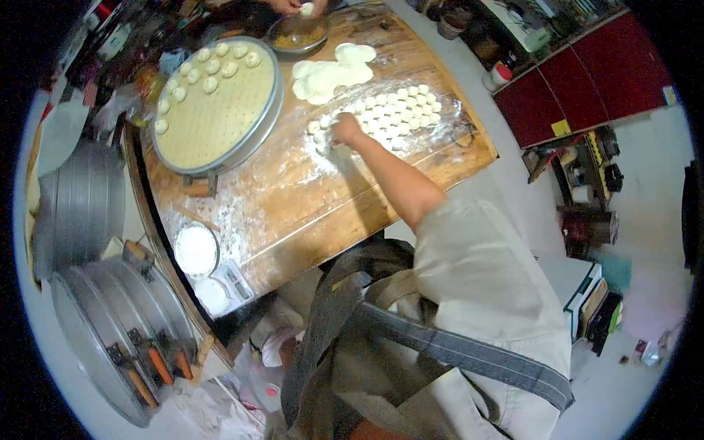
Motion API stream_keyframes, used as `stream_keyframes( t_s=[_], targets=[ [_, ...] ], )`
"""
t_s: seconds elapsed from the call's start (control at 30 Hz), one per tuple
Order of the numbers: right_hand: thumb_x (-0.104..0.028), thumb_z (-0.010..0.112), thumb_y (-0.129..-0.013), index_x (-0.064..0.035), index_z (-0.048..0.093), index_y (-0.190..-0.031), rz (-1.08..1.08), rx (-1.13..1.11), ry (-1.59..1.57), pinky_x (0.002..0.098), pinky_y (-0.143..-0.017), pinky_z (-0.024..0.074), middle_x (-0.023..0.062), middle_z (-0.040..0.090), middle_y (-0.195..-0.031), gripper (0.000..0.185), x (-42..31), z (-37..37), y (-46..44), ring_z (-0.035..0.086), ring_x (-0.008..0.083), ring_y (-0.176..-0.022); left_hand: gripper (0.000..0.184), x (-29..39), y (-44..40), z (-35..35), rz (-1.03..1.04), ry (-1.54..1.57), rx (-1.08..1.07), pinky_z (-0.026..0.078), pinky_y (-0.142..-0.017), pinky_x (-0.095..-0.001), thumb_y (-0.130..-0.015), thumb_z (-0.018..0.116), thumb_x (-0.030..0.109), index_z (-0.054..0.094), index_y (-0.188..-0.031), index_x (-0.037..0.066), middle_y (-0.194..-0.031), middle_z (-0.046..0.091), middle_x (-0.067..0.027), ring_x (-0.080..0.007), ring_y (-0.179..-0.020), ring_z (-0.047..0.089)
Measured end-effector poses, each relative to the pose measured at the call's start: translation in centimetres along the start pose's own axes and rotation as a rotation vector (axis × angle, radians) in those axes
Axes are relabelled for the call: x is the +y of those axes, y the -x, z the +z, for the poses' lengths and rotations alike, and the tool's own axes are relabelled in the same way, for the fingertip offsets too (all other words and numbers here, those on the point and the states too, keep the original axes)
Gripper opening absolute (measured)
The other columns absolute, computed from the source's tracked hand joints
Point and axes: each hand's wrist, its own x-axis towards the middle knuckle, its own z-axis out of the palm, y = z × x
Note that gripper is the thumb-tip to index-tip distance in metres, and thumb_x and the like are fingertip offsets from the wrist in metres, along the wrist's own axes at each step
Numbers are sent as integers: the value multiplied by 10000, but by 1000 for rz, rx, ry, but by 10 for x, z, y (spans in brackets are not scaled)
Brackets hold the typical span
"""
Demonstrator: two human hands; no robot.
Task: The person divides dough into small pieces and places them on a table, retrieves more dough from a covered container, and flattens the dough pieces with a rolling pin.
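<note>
My right hand [346,130] reaches over the floured wooden table and rests among small white dough pieces [400,110]. Its fingers are curled down and look closed; what they hold, if anything, is hidden. Several of the dough pieces lie to the left of the hand, and a larger group spreads to its right. Just beyond them is an overlapping pile of flat round dough wrappers [326,77]. My left hand is not in view.
A round steamer tray [213,117] holds several filled buns. Across the table, another person's hands [297,6] hold a bun above a bowl of filling [297,45]. A flour bowl [196,251], a scale [236,280] and stacked metal steamers [121,323] are at the left.
</note>
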Motion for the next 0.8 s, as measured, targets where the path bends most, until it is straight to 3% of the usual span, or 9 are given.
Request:
stream_keyframes(
  t_s=[0.03,0.3,0.37,0.43,0.53,0.6,0.63,0.7,0.8],
  targets=[
    [-122,685,-822,78,667,-982,-301,-131,538,379,-652,592,246,680,-887,257,-7,-7,-12,694,358,-767,209,5,-4,0,-1,-11,-8,457,-581,-344,-973,582,262,625,-1053,73,-855,621,-53,-189,-654,558],
    [-166,723,-776,9,727,-873,491,434,-367,425,-845,556,214,710,-975,200,17,-42,-52,699,360,-929,220,57,-32,8,-18,-105,-39,469,-597,-341,-974,588,262,632,-1070,69,-863,630,-53,-191,-674,578],
    [-127,650,-791,36,713,-915,-45,-87,523,428,-855,554,244,703,-978,214,53,-70,-39,695,376,-950,223,60,-35,7,-15,-116,-33,472,-601,-341,-974,589,262,634,-1074,68,-865,632,-53,-191,-679,583],
    [-179,656,-788,25,724,-874,490,464,-346,437,-840,555,251,704,-989,232,80,-77,-24,694,376,-957,225,63,-35,8,-16,-121,-25,475,-605,-340,-974,590,262,635,-1079,67,-867,634,-53,-192,-684,588],
    [-189,639,-792,33,724,-888,303,199,94,445,-838,558,256,702,-1003,257,115,-117,-2,694,385,-949,230,64,-30,12,-21,-128,-15,480,-611,-340,-974,592,262,638,-1085,66,-870,638,-53,-192,-692,596],
    [-185,641,-783,4,747,-882,456,560,-148,438,-831,563,254,704,-1015,239,127,-140,9,700,371,-940,233,64,-22,18,-29,-126,-4,483,-615,-339,-974,593,262,640,-1089,65,-872,640,-53,-193,-697,601],
    [-185,641,-783,4,747,-882,456,557,-151,438,-831,563,254,704,-1015,239,148,-142,4,700,371,-940,234,64,-18,20,-35,-120,2,485,-617,-339,-974,594,262,640,-1091,64,-873,641,-53,-193,-699,603],
    [-202,662,-778,-17,758,-918,193,-22,666,421,-819,565,246,704,-1018,252,217,-137,-23,702,355,-938,237,59,-7,24,-51,-120,19,488,-621,-338,-975,595,262,642,-1096,63,-875,643,-53,-193,-704,608],
    [-264,723,-751,-40,766,-919,199,15,685,415,-807,566,221,714,-1014,283,303,-131,-46,707,329,-941,242,56,8,32,-70,-110,45,493,-627,-337,-975,597,261,645,-1102,62,-878,647,-53,-194,-712,616]
  ],
)
